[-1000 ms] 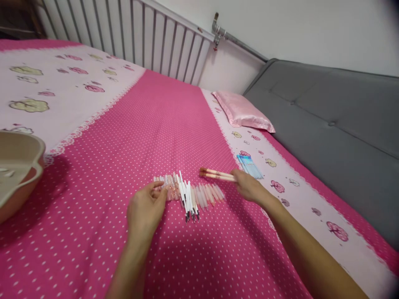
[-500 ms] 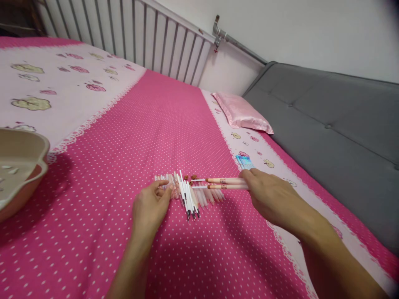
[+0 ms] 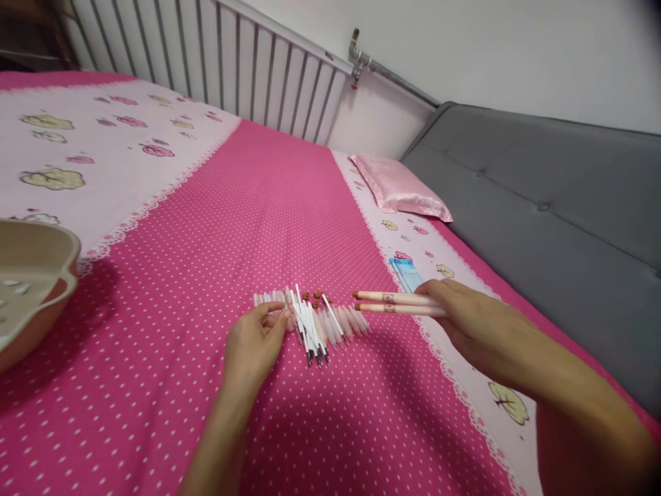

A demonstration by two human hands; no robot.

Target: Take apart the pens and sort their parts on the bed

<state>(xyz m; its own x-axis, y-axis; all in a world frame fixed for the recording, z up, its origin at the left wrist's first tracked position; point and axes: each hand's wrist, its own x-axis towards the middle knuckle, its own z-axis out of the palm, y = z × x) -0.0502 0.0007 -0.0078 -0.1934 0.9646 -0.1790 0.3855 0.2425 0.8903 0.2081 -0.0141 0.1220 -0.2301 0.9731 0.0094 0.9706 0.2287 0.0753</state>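
My right hand (image 3: 465,317) grips two peach pen barrels (image 3: 400,299) side by side, their brown ends pointing left above the bedsheet. Left of them lies a pile of white pen refills (image 3: 312,331) with dark tips, one slanting apart on the right. Under and beside the refills are translucent pale tubes (image 3: 360,321) in a row. Small brown pieces (image 3: 317,295) sit just behind the pile. My left hand (image 3: 258,344) rests at the pile's left side by some clear tubes (image 3: 264,298). Its thumb and forefinger are pinched together; whatever lies between them is too small to make out.
A beige basin (image 3: 38,275) with small white pieces inside stands at the left edge. Near my right hand lies a blue packet (image 3: 406,273). Farther back are a pink pillow (image 3: 397,184), a grey headboard (image 3: 542,179) and a white radiator (image 3: 258,69).
My right hand has moved right with the two barrels. The white refills that showed at their brown ends are out, and one lies slanted on the pile. My left hand has barely shifted.
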